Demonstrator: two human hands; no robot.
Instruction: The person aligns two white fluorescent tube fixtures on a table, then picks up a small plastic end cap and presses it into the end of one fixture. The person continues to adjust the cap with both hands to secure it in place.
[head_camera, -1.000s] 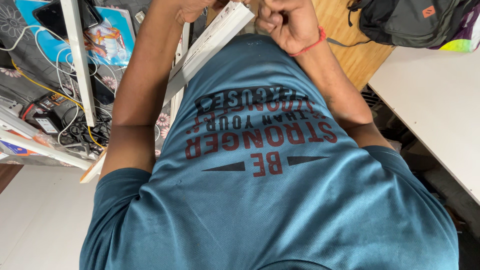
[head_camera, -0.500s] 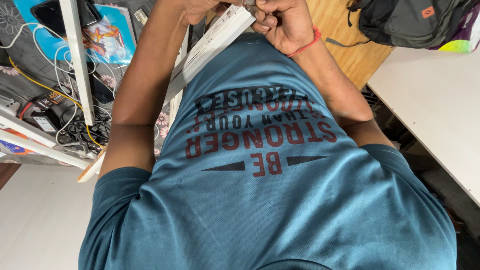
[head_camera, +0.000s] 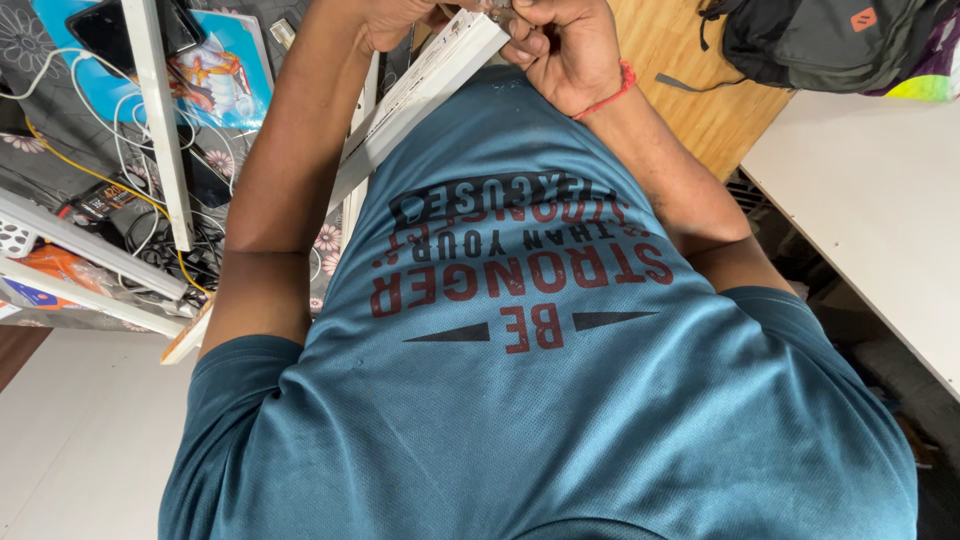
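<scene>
Little has shifted since the earlier frames: both hands have stayed at the top edge of the frame, working the same end of the long white strip (head_camera: 420, 95), and the strip keeps its slant down toward the lower left.

At the top centre the right hand (head_camera: 565, 50) is curled into a fist-like grip, its fingers (head_camera: 530, 45) folded tight over the upper end of the strip. A red thread band (head_camera: 612, 92) circles that wrist. The left hand (head_camera: 395, 18) is mostly cut off by the top edge; it sits against the strip just left of the other hand, but I cannot tell how its fingers are set.

The strip could twist or spring loose, I judge, because it is long and thin and gripped only at one end, while the rest runs free past the left forearm. Its lower end (head_camera: 185, 345) hangs near the tangle of white and yellow cables (head_camera: 110, 170) on the left and might snag there if it swings.

It looks like a flat white plastic channel, narrow and rigid, with a raised edge along its length. It crosses the frame from top centre to lower left, lying over the teal shirt (head_camera: 540, 400) and partly hidden behind the arm. More white strips (head_camera: 150, 110) lie on the patterned cloth at the upper left.
</scene>
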